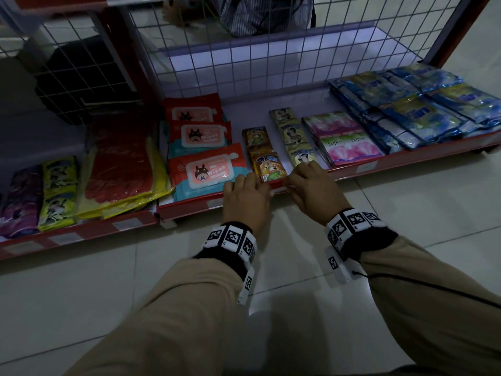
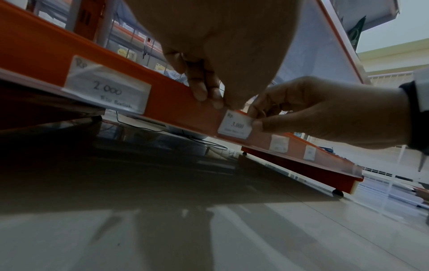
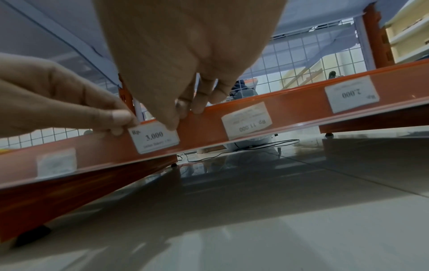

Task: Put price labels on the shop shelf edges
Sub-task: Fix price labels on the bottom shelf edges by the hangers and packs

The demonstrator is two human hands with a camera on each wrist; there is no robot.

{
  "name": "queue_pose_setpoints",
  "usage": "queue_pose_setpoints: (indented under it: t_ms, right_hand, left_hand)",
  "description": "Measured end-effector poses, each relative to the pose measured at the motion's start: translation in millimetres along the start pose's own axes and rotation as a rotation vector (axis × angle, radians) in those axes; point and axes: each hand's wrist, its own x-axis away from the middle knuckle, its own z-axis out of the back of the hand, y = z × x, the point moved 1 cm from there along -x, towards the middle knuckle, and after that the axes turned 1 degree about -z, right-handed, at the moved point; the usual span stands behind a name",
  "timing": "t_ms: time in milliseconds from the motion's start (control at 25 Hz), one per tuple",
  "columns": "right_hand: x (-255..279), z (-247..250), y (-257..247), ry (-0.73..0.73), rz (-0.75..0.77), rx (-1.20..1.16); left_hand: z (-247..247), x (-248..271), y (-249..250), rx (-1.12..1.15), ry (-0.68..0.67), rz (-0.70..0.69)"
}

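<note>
The price label (image 3: 156,137), a small white card printed "Rp. 3.000", sits against the orange shelf edge (image 3: 204,119) of the bottom shelf, its lower part tucked behind the clear strip that runs along that edge; the left hand (image 1: 245,200) is at the label's left upper corner, where the tips of its fingers (image 3: 120,116) pinch the card between thumb and forefinger; the right hand (image 1: 311,192) is at the label's right upper corner, thumb on the card's face and the other fingers (image 3: 199,108) hooked over the top of the edge, so both hands are narrowly closed on the same card; seen from the head view the two hands are near each other, with a short gap of shelf edge between them, just below an orange drink sachet (image 1: 269,168).

Other labels already lie behind the strip: one reading "2.000" (image 2: 109,88) to the left; one reading "Rp 11.000" (image 3: 247,122) and another "2.000" (image 3: 351,94) to the right, both upside down; a blurred one (image 3: 56,162) cannot be read.

On the shelf lie wet-wipe packs (image 1: 207,170), red gloves in yellow wrap (image 1: 119,164), pink sachets (image 1: 349,150) and blue packets (image 1: 412,109); a white wire grid (image 1: 244,58) backs the shelf; the floor (image 1: 81,294) is pale tile.
</note>
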Motion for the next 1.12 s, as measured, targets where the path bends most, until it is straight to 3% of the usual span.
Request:
queue_pose_setpoints:
  t_ms: [440, 880, 1120]
  right_hand:
    - [3.8, -7.4, 2.9, 0.012, -0.007, 0.013]
    - [27.1, 13.1, 35.5, 0.100, -0.160, 0.072]
    - [29.0, 11.2, 47.9, 0.115, -0.173, 0.051]
  left_hand:
    - [-3.9, -0.5, -2.5, -0.024, 0.013, -0.018]
    - [2.6, 8.2, 9.1, -0.025, 0.107, 0.000]
    - [-1.6, -3.2, 45.6, 0.024, 0.035, -0.211]
